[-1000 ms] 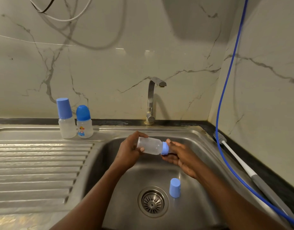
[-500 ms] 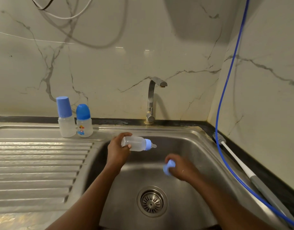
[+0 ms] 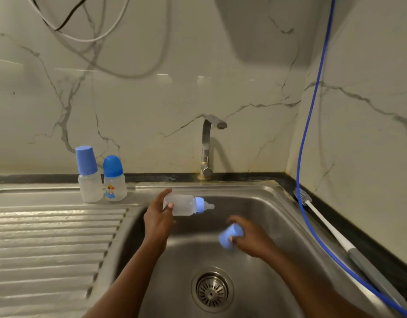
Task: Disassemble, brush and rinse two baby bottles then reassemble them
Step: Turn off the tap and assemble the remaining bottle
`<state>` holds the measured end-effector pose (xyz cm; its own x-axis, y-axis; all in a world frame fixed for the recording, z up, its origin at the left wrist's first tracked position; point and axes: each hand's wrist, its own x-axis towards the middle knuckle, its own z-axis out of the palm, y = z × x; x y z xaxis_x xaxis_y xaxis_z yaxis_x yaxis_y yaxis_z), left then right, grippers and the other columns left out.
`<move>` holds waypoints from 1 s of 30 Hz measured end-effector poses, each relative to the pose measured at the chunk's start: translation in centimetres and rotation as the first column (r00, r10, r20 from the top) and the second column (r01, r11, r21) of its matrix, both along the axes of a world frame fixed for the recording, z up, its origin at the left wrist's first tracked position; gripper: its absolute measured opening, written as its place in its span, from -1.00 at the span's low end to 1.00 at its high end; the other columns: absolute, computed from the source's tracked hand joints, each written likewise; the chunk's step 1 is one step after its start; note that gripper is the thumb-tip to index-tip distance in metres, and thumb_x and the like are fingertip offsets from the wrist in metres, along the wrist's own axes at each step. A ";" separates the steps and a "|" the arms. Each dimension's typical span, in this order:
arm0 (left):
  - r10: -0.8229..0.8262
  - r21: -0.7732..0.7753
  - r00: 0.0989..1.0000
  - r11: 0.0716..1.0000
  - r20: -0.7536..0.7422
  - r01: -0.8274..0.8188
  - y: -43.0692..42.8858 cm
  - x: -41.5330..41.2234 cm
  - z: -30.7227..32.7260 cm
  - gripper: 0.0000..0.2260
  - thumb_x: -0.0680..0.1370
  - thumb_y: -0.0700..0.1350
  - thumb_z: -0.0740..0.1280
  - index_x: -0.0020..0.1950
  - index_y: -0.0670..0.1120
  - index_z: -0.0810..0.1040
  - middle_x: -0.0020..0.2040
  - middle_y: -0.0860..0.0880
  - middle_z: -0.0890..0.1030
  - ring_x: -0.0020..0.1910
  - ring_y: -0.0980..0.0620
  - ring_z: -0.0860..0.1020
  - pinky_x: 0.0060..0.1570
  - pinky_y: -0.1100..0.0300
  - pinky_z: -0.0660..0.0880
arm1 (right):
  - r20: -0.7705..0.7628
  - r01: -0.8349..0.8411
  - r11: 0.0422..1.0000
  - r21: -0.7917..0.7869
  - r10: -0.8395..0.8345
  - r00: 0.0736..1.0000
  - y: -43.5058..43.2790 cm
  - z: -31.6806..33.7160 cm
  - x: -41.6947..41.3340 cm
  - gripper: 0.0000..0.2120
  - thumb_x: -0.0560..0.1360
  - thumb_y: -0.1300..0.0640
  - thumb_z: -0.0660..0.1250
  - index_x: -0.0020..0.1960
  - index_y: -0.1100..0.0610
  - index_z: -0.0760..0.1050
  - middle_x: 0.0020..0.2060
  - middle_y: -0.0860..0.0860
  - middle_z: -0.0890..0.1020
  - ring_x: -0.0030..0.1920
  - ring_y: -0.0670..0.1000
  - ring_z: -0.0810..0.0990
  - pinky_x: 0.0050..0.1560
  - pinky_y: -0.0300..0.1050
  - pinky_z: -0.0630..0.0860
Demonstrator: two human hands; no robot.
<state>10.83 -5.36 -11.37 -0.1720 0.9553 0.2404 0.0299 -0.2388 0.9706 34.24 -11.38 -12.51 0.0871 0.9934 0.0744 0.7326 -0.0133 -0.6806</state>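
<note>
Steel sink point(image 3: 243, 189) fills the near half of the head view. Its ribbed drainboard point(image 3: 48, 237) runs off to the left, and its drain point(image 3: 212, 290) sits near, at the middle of the basin.

Over the far left part of the basin the left hand point(image 3: 157, 220) grips a bottle point(image 3: 181, 204) by its base, fingers and thumb curled round the clear body. The bottle lies on its side in the air. Its blue collar point(image 3: 199, 204) and pale nipple point(image 3: 209, 206) point right, below the tap point(image 3: 207, 145).

The right hand point(image 3: 253, 239) is nearer and to the right, apart from the bottle. It holds a light blue cap point(image 3: 230, 235) over the basin (blurred, so I cannot tell which fingers hold it).

At the far left, on the flat steel behind the drainboard, two more bottles stand upright just beside each other. One is the tall-capped bottle point(image 3: 89, 175). To its right is the dome-capped bottle point(image 3: 114, 180), which has a small coloured picture on its front.

On the dark surface right of the sink lies a brush point(image 3: 331, 230), with its bristled head far and its grey handle near. A blue hose point(image 3: 308, 134) comes down the right wall and runs alongside the brush to the near right corner. Cables point(image 3: 83, 37) loop on the marble wall at far left.
</note>
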 end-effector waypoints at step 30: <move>-0.200 -0.012 0.980 0.980 -0.011 0.200 -0.4 0.6 0.2 -0.72 0.64 -0.23 0.23 0.32 0.00 0.50 0.29 -0.11 0.45 0.14 -0.07 0.54 -0.11 0.15 0.64 | -0.489 0.053 0.972 0.228 0.067 0.870 0.9 1.8 -0.6 -0.62 0.40 0.32 0.47 0.07 -0.07 0.52 0.06 -0.08 0.62 0.05 -0.01 0.65 0.08 0.08 0.62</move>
